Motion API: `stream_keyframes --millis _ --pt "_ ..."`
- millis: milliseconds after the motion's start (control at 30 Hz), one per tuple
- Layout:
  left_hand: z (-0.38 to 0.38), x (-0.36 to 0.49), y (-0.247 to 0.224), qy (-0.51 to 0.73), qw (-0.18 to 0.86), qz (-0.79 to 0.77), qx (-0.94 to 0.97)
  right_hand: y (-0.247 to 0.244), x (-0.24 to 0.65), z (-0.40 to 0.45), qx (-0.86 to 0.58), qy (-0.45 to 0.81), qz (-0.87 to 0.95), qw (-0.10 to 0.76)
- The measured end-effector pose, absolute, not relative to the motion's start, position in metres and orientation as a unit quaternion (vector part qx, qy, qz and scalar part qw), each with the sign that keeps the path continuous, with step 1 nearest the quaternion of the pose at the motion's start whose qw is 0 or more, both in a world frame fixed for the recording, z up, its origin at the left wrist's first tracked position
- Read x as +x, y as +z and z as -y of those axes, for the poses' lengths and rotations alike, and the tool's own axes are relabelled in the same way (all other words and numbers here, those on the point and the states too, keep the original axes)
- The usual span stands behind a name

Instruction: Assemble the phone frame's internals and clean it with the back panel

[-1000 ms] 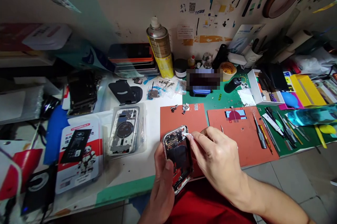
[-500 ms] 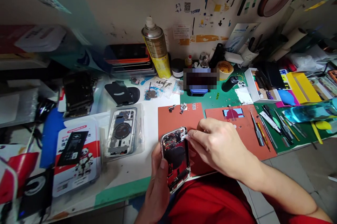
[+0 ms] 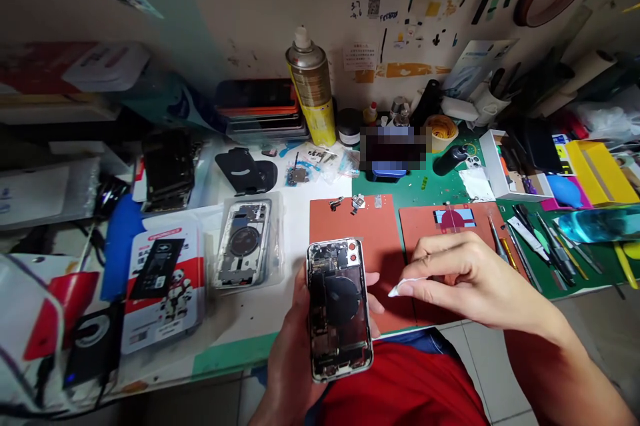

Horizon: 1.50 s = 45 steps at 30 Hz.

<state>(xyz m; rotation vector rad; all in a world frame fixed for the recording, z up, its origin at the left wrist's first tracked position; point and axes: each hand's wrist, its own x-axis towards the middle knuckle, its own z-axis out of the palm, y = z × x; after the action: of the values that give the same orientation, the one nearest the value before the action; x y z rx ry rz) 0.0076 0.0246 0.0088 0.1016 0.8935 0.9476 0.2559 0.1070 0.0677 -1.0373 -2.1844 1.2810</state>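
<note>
Holding: opened phone body (image 3: 340, 346), lower centre of the frame, interior exposed, upright but slightly tilted. Left hand (image 3: 293, 346) grasps it from behind, fingertips emerging past its right edge.

Right hand (image 3: 470, 283), lower right of centre: thumb and fingers pinching a small white wipe (image 3: 401, 285), clear of the phone, its tip pointing lower left.

Mats: left red mat (image 3: 325, 223), centre, bearing small metal parts (image 3: 358, 203) near its upper edge; right red mat (image 3: 417, 226), right of centre, partly behind the right hand. Tools (image 3: 555, 249), right side of the frame, loosely grouped.

Left of centre: second phone shell (image 3: 245, 246) on a clear sleeve.

Risks, as judged: the phone's lower end shows against red clothing (image 3: 400, 386), so a slackened left grip could drop it off the bench. Wipe fibres could snag on exposed components if dragged across them. A careless wrist sweep over the left mat could scatter the loose parts, small enough to lose.
</note>
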Motion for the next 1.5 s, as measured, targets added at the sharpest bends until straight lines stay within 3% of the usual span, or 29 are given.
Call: stream_keyframes --millis 600,767,867,1000,1067,1200,1500 --pt "-0.025 0.01 0.018 0.413 0.756 -0.508 -0.019 0.053 0.25 -0.09 -0.392 0.525 0.717 0.236" --pt "-0.017 0.009 0.008 0.412 0.757 -0.501 0.08 0.053 0.253 -0.086 -0.392 0.541 0.705 0.238" --pt "-0.012 0.004 -0.006 0.426 0.631 -0.554 0.337 0.052 0.26 -0.083 -0.393 0.573 0.686 0.215" --pt "-0.018 0.0 -0.018 0.346 0.198 -0.555 0.73 0.042 0.268 -0.078 -0.38 0.617 0.66 0.199" --pt "-0.023 0.0 -0.018 0.302 0.065 -0.525 0.793 0.035 0.27 -0.075 -0.382 0.633 0.644 0.195" --pt "-0.024 0.001 -0.013 0.268 0.016 -0.514 0.815 0.022 0.27 -0.068 -0.407 0.647 0.621 0.173" --pt "-0.007 0.004 -0.008 0.251 0.042 -0.504 0.825 0.019 0.263 -0.063 -0.421 0.634 0.625 0.174"
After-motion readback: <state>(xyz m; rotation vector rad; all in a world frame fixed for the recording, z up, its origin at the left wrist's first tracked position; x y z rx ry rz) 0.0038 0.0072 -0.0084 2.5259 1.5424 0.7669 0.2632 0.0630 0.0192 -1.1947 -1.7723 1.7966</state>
